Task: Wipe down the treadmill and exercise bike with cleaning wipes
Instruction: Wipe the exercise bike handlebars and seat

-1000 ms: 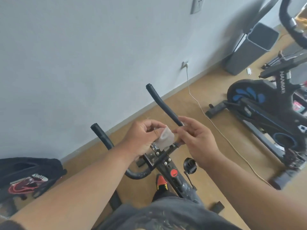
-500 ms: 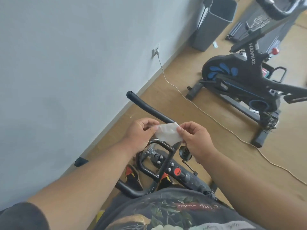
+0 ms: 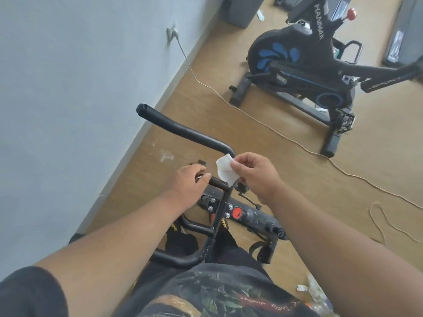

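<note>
I stand over a black exercise bike (image 3: 249, 217) whose long handlebar (image 3: 180, 131) reaches up and left. My right hand (image 3: 254, 173) pinches a small white cleaning wipe (image 3: 225, 168) just above the handlebar's middle bar. My left hand (image 3: 187, 183) curls round the left end of that middle bar, next to the wipe but apart from it. The bike's frame carries a red knob (image 3: 237, 212) below my hands. My dark shirt hides the lower part of the bike.
A second black and blue exercise bike (image 3: 304, 65) stands at the upper right. A pale cord (image 3: 274, 131) runs from a wall socket across the wooden floor. A grey bin (image 3: 240, 10) stands by the wall. A treadmill edge (image 3: 402, 35) shows at far right.
My left hand has let go of the wipe and dropped onto the middle bar. My right hand alone now holds the wipe. The view has tilted down and right.
</note>
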